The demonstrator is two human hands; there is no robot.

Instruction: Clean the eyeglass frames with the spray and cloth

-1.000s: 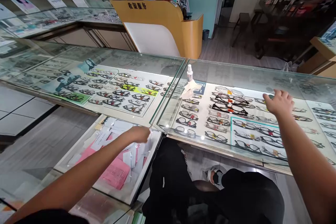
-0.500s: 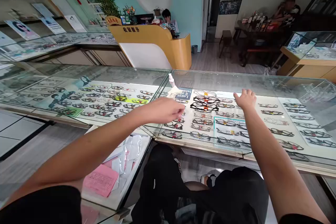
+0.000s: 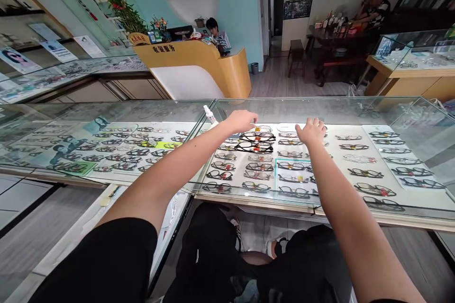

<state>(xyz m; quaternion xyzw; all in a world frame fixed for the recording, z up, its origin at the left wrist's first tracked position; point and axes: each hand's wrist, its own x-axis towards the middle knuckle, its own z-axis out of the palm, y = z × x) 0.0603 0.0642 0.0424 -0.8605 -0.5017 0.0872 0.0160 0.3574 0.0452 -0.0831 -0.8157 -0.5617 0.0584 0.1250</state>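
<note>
My left hand (image 3: 242,121) is over the glass showcase (image 3: 295,104), just behind two black-framed pairs of glasses (image 3: 256,146). Its fingers point right and are bent; whether they hold anything is hidden. To its left stands a small white spray bottle (image 3: 209,114), its lower part covered by my forearm. My right hand (image 3: 312,130) rests on the glass top further right, fingers spread, holding nothing. Rows of eyeglasses (image 3: 294,192) lie on white trays beneath the glass, some beside a blue-edged panel.
Another stretch of showcase (image 3: 117,104) runs off to the left. Beyond are a yellow counter (image 3: 185,54) with a seated person, and a dark table (image 3: 332,33) with another person. A low drawer or shelf (image 3: 103,203) is at the lower left.
My left hand has moved right and away from me, past the bottle. My right hand stays spread on the glass. The view has shifted, and the pink paper at lower left is no longer visible.
</note>
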